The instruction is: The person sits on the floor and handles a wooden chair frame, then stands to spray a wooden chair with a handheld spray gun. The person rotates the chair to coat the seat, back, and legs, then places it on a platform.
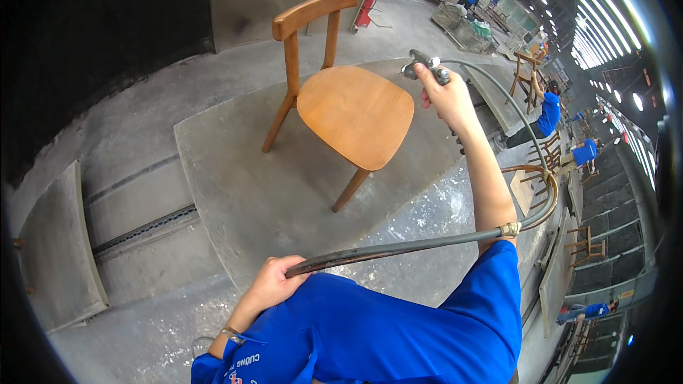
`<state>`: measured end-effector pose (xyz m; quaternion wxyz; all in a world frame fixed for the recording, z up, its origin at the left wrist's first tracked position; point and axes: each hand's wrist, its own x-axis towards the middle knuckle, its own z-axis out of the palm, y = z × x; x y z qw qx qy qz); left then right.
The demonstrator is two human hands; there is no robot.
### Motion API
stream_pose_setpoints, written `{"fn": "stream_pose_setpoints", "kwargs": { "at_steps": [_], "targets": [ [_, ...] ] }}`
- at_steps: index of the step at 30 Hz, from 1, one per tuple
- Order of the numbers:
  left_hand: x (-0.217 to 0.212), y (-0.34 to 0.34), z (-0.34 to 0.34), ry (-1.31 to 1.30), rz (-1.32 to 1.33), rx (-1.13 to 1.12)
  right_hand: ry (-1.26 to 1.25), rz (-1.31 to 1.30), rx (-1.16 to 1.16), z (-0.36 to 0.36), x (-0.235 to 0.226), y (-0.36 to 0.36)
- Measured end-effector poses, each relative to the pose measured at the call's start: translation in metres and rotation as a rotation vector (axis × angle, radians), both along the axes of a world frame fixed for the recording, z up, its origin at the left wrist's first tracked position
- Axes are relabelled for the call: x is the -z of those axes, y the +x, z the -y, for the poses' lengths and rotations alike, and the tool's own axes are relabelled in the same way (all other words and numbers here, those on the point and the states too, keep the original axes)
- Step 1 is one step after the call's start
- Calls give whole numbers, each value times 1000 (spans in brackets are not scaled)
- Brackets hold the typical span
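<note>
Both hands full: right hand (447,97) grips spray gun (425,67), left hand (274,281) hose (398,247), near chair (341,96).

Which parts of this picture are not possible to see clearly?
Head view only:
- Spray gun: its nozzle is hidden behind the right hand.
- Wooden chair: the far front leg is hidden under its seat.
- Hose: its end disappears in the left hand.
- Distant workers: too small for detail.

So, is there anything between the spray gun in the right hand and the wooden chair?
Nothing visible. The right hand holds the spray gun just beside the wooden chair, with only open air between them. The hose runs back to the left hand, away from the chair.
</note>
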<state>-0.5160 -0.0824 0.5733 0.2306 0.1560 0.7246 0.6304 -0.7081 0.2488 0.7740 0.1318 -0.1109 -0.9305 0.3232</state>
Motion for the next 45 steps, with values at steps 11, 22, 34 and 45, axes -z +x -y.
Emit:
{"fn": "stream_pose_setpoints", "kwargs": {
  "at_steps": [11, 22, 34, 45],
  "targets": [
    [-7, -8, -23, -99, -54, 214, -275, 180, -202, -33, -26, 120],
    [-6, -17, -42, -83, 17, 365, -125, -39, 104, -64, -36, 182],
    [-15, -18, -49, -114, 4, 412, 37, -157, 209, -73, -6, 207],
    [-6, -20, -55, -206, 89, 381, -514, 41, 238, -84, 50, 292]
  ]
}}
